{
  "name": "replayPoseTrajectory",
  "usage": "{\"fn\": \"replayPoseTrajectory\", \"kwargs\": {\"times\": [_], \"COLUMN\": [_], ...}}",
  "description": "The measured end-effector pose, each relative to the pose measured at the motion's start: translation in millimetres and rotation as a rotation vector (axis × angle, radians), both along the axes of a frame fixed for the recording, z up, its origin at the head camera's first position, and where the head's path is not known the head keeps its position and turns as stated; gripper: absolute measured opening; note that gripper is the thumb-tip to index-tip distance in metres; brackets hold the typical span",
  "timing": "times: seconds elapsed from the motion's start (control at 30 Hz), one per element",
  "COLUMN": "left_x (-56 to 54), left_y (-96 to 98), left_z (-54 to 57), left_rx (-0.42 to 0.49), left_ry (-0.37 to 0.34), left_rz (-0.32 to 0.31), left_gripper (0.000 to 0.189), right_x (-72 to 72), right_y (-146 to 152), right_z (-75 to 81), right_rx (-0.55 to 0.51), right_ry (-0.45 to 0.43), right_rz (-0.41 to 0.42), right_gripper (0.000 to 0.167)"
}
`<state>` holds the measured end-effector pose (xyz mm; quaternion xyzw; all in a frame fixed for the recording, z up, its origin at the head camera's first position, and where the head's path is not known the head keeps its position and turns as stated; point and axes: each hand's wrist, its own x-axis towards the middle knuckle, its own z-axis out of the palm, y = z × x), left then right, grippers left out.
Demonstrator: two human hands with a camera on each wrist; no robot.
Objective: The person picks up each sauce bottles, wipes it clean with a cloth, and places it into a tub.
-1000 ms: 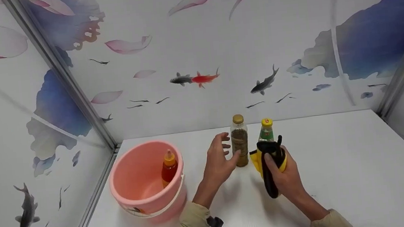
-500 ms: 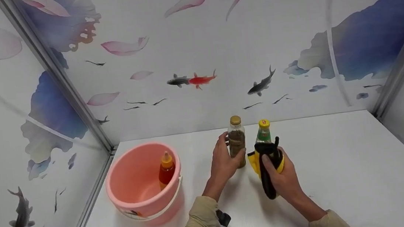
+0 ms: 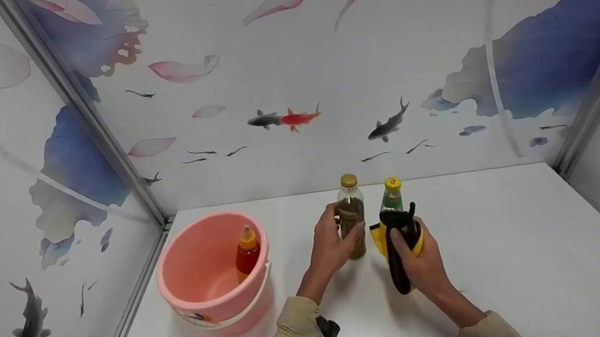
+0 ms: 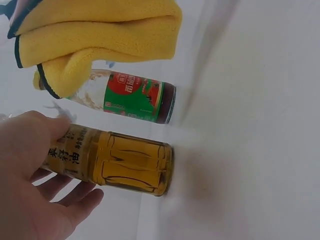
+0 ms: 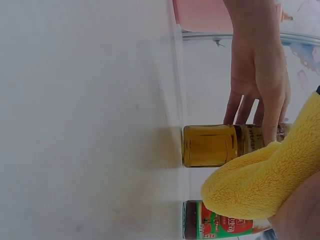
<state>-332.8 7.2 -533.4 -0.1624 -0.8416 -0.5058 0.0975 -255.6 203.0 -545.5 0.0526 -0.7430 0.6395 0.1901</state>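
Note:
My left hand (image 3: pixel 330 243) grips a glass bottle of golden oil (image 3: pixel 351 216) with a gold cap, thumb on the near side and fingers round the far side. The bottle is upright; whether its base touches the table, I cannot tell. My right hand (image 3: pixel 423 258) holds a folded cloth (image 5: pixel 260 180), fluffy yellow with black edging and a black part uppermost in the head view. Just behind the cloth stands a sauce bottle (image 4: pixel 135 96) with a green and red label and a yellow cap. The cloth hides part of it in the head view.
A pink bucket (image 3: pixel 174 290) with a white handle stands on the left of the white table (image 3: pixel 534 256). Inside leans a squeeze bottle (image 3: pixel 248 255) of red-brown liquid with a yellow top. Patterned panels (image 3: pixel 290 70) enclose the back and sides.
My left hand has reached right and closed round the oil bottle, which has shifted slightly toward me. My right hand still holds the cloth in nearly the same place. The view has turned slightly.

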Motion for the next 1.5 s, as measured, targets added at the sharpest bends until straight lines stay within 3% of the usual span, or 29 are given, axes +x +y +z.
{"fn": "replayPoseTrajectory", "kwargs": {"times": [0.23,0.47,0.7,1.07,1.27,1.5], "left_x": [22.2,46.6,65.4,69.4,70.2,73.2], "left_y": [-9.7,-7.6,-0.9,-6.6,-11.7,-9.6], "left_z": [11.0,23.9,24.9,33.0,37.9,38.1], "left_rx": [0.033,0.040,0.056,0.123,0.143,0.128], "left_ry": [-0.080,-0.068,-0.050,0.033,0.041,0.036], "left_rz": [-0.071,-0.132,-0.205,-0.201,-0.175,-0.176], "left_gripper": [0.063,0.060,0.060,0.061,0.060,0.060], "right_x": [1.0,-1.5,-0.6,4.3,7.1,8.6], "right_y": [-1,-4,-13,-22,-26,-28], "right_z": [3.2,9.7,15.9,16.6,17.3,17.9], "right_rx": [-0.002,-0.003,-0.101,-0.097,-0.070,-0.108], "right_ry": [0.006,0.037,0.086,0.187,0.147,0.140], "right_rz": [-0.004,-0.008,0.048,0.099,0.087,0.090], "right_gripper": [0.033,0.036,0.037,0.040,0.042,0.041]}}
